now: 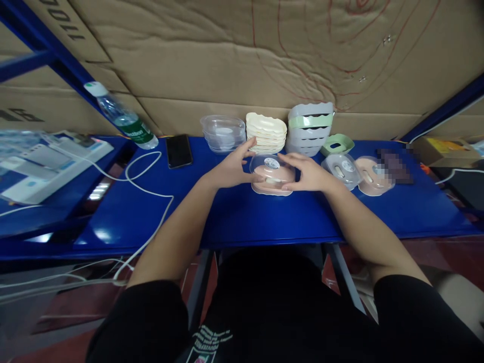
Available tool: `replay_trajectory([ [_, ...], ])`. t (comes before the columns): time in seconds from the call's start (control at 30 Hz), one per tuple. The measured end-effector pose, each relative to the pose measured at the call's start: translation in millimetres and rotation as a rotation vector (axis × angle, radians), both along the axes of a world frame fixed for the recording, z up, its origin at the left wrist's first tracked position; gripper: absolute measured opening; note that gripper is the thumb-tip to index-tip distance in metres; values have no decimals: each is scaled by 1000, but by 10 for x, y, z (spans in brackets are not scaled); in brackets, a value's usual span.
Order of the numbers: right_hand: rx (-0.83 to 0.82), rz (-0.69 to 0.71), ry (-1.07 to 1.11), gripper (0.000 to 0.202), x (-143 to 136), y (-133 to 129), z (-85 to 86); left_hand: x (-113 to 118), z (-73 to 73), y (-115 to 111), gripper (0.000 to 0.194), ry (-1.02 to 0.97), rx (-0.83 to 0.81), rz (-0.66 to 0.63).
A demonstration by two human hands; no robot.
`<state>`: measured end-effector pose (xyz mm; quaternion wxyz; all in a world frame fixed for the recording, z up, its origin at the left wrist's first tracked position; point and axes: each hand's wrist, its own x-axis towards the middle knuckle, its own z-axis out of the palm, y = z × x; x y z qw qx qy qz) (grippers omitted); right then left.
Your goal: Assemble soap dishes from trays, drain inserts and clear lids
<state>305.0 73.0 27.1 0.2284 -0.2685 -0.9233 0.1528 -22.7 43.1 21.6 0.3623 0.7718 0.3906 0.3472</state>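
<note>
A pink box with a clear lid (273,174) rests on the blue table (264,222) between my two hands. My left hand (234,166) holds its left side, fingers curved round it and thumb at the front. On the right side, my right hand (304,171) grips the same box, with fingers at the lid's edge. A round sticker and a small pale piece show on the box. Behind stand clear lids (223,132), cream trays (265,132) and a tall stack of grey and green trays (310,128).
Right of my hands lie a green tray (338,144), a grey lidded box (341,170) and a pink lidded box (374,176). To the left are a phone (179,150), a tilted bottle (130,126) and a white cable (166,206). Cardboard (189,60) stands behind.
</note>
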Motion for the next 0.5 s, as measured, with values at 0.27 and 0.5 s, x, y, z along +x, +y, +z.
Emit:
replay_trajectory([
  [0.27, 5, -7, -91, 108, 17, -26, -5, 150, -16, -114, 107, 298, 131, 18],
  [0.5, -55, -16, -153, 109, 30, -41, 53, 173, 12, -137, 105, 428, 137, 34],
])
